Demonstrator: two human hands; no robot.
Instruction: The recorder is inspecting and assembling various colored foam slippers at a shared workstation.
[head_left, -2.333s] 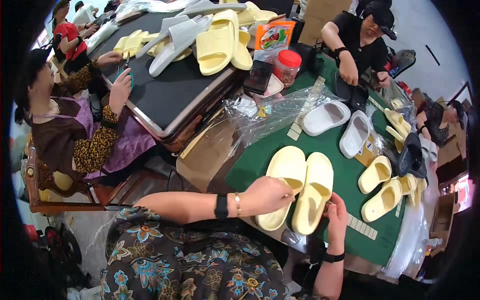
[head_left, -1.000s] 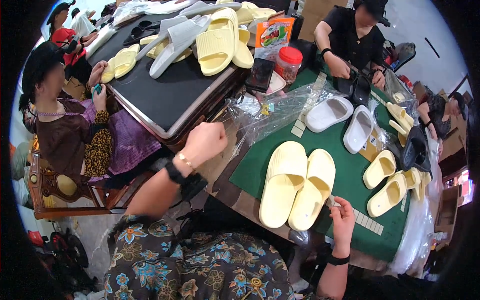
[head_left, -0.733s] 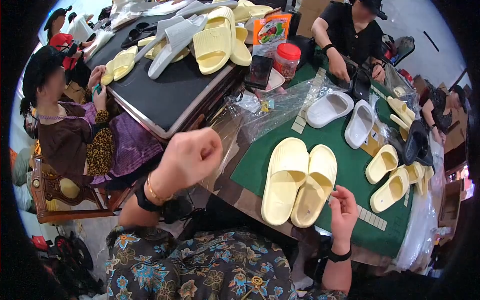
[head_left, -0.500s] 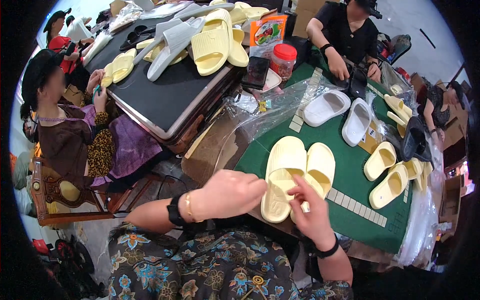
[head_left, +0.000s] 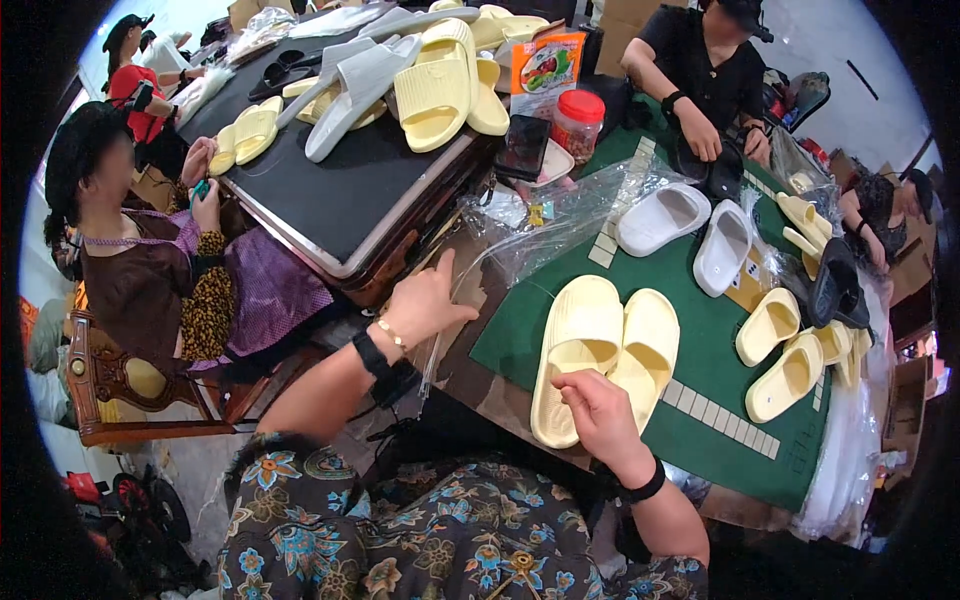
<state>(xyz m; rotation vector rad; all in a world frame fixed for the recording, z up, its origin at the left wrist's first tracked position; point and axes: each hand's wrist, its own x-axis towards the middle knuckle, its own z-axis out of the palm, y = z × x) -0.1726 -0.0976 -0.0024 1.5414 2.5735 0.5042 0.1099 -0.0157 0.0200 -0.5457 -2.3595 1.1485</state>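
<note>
A pair of pale yellow slide slippers lies side by side in front of me, toes pointing away: the left slipper and the right slipper. Over the left one's footbed is my right hand, its fingers curled together in a pinch; whether anything is between them is hidden. My left hand is off to the left with thumb and forefinger stretched apart, holding nothing. It hovers by the table's left edge, near clear plastic film.
White slippers and more yellow slippers lie on the green mat. A red-lidded jar stands behind the film. A black-topped table holds piled slippers at left. Co-workers sit across and at left.
My left hand has moved away from the slippers, up and left, and its fingers have spread. My right hand's fingers have curled closer together over the left slipper.
</note>
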